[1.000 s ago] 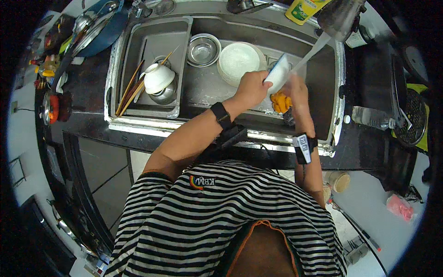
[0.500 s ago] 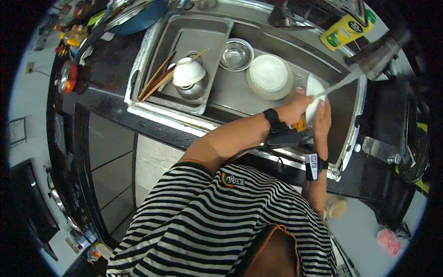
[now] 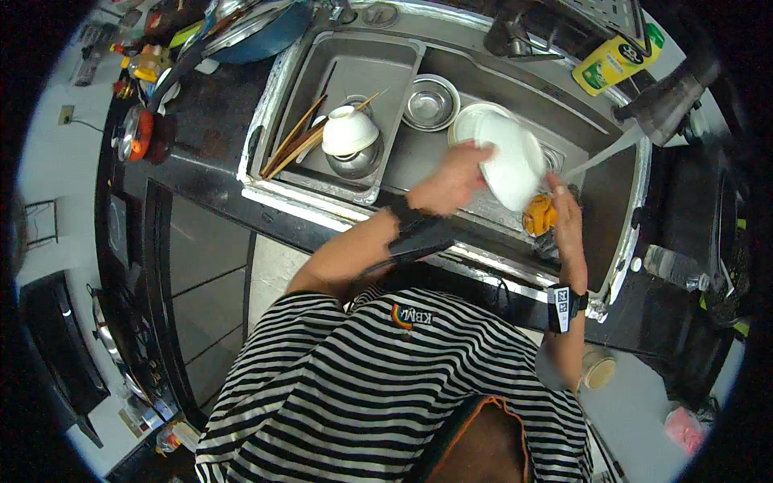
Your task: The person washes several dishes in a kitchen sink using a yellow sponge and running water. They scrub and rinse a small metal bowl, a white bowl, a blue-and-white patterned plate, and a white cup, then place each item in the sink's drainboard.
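A white plate (image 3: 513, 161) is tilted above the sink, with my left hand (image 3: 457, 179) pinching its left edge. My right hand (image 3: 567, 216) is raised beside the plate's right edge, its fingers stretched out. The fingertips are close to the rim; contact is unclear. Behind the held plate, another pale dish (image 3: 467, 121) sits in the sink, partly covered. An orange cloth-like item (image 3: 539, 215) lies below the plate, near my right hand. Water (image 3: 600, 154) streams from the dark faucet (image 3: 672, 101) to the right of the plate.
A metal bowl (image 3: 431, 102) stands in the sink. The left tray (image 3: 330, 60) holds chopsticks (image 3: 296, 137) and a white bowl (image 3: 349, 133) upside down on a metal one (image 3: 354, 163). A yellow bottle (image 3: 616, 64) stands behind; a clear plastic bottle (image 3: 675, 267) lies at right.
The white plate has moved left, out of the water stream, and turned its broad face up. My left hand moved left with it; my right hand has come away from its former two-handed hold.
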A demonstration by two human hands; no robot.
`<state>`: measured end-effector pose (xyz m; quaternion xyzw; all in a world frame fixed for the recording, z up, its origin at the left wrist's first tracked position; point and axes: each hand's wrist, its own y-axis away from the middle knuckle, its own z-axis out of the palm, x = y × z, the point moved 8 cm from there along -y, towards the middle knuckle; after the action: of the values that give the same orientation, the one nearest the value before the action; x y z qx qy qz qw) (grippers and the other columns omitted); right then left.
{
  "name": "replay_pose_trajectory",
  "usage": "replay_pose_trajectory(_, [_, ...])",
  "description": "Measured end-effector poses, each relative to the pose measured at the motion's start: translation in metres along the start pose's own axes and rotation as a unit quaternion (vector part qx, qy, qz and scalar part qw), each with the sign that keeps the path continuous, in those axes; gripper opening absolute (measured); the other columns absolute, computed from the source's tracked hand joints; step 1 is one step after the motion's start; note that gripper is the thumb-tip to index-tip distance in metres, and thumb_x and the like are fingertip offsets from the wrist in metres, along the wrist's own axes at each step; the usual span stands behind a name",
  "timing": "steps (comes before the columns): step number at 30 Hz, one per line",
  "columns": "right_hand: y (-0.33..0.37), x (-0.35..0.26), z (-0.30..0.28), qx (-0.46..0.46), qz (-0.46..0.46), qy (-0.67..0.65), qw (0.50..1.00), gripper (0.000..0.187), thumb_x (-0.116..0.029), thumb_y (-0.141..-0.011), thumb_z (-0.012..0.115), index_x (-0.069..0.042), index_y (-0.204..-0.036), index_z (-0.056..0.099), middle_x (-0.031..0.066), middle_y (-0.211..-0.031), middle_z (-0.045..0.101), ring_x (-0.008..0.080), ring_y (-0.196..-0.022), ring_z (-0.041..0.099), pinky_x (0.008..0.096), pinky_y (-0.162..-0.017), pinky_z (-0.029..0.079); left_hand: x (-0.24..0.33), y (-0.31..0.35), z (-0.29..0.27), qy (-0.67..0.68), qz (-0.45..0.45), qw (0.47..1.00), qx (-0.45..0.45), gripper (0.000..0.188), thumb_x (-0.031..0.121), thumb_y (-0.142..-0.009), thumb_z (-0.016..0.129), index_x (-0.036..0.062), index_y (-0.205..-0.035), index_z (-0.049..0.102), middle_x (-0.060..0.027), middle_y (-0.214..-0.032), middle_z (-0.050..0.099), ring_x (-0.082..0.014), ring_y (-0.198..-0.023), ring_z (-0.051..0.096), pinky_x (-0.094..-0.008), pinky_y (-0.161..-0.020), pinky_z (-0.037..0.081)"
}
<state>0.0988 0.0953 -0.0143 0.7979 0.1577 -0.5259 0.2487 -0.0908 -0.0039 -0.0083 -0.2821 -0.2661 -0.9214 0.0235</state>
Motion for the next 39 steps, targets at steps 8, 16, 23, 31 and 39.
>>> replay_pose_trajectory(8, [0.008, 0.002, 0.044, -0.136, -0.002, 0.121, 0.983, 0.033, -0.026, -0.086, 0.056, -0.002, -0.109, 0.058, 0.0115, -0.097, 0.064, 0.0192, -0.088, 0.059, 0.0284, -0.079, 0.045, 0.150, 0.067, -0.134, 0.053, 0.190, 0.957, 0.211, 0.027, 0.016, -0.091, 0.050, -0.0003, -0.112, 0.048, -0.0124, -0.101, 0.059, -0.0233, -0.088, 0.060, -0.0362, -0.074, 0.052])
replay_pose_trajectory(16, [-0.054, 0.006, 0.101, -0.175, -0.064, 0.264, 0.947, 0.038, -0.024, -0.081, 0.058, 0.000, -0.110, 0.057, 0.0191, -0.100, 0.061, 0.0312, -0.091, 0.060, 0.0364, -0.079, 0.047, 0.158, 0.050, -0.216, 0.119, 0.186, 0.917, 0.333, 0.024, 0.018, -0.091, 0.049, -0.0003, -0.107, 0.051, -0.0116, -0.099, 0.061, -0.0228, -0.089, 0.059, -0.0362, -0.081, 0.050])
replay_pose_trajectory(23, [-0.076, 0.035, 0.146, -0.090, -0.201, 0.513, 0.830, 0.031, -0.011, -0.076, 0.053, -0.002, -0.105, 0.057, 0.0149, -0.102, 0.058, 0.0311, -0.094, 0.055, 0.0390, -0.083, 0.045, 0.151, 0.050, -0.220, 0.052, 0.191, 0.944, 0.265, 0.033, 0.014, -0.091, 0.049, 0.0002, -0.120, 0.043, -0.0143, -0.108, 0.055, -0.0254, -0.097, 0.057, -0.0414, -0.084, 0.051])
replay_pose_trajectory(31, [-0.090, 0.059, 0.172, -0.108, -0.231, 0.585, 0.770, 0.015, -0.012, -0.076, 0.051, -0.006, -0.084, 0.061, 0.0100, -0.086, 0.063, 0.0247, -0.088, 0.059, 0.0361, -0.081, 0.043, 0.157, 0.070, -0.231, -0.122, 0.098, 0.931, 0.330, 0.041, 0.023, -0.090, 0.053, -0.0013, -0.121, 0.042, -0.0155, -0.114, 0.053, -0.0260, -0.094, 0.058, -0.0357, -0.077, 0.053])
replay_pose_trajectory(39, [-0.085, 0.028, 0.114, -0.060, -0.118, 0.310, 0.942, 0.023, -0.025, -0.085, 0.053, -0.002, -0.088, 0.058, 0.0175, -0.074, 0.060, 0.0316, -0.067, 0.060, 0.0392, -0.063, 0.047, 0.157, 0.078, -0.243, -0.219, 0.053, 0.903, 0.367, 0.023, 0.023, -0.085, 0.060, 0.0046, -0.097, 0.054, -0.0026, -0.076, 0.051, -0.0142, -0.066, 0.052, -0.0298, -0.057, 0.054])
